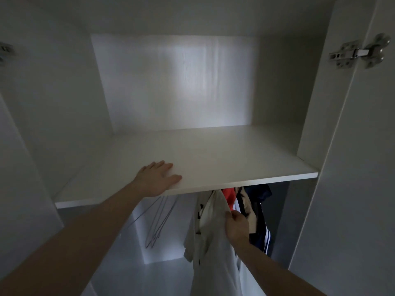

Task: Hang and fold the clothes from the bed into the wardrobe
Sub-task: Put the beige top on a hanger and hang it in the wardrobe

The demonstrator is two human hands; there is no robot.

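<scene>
I look into an open white wardrobe. My left hand (157, 178) lies flat, fingers apart, on the front edge of the white shelf (213, 159). Below the shelf, my right hand (236, 226) is closed on a white garment with dark marks (210, 242), which hangs under the shelf. To the right of it hang a red garment (228, 194), a beige one (245, 201) and a dark navy one with white stripes (261, 227). The rail itself is hidden behind the shelf.
Several bare wire hangers (159, 221) hang to the left of the clothes. The right door stands open with a metal hinge (359, 52). The left wardrobe wall (42, 124) is close to my left arm.
</scene>
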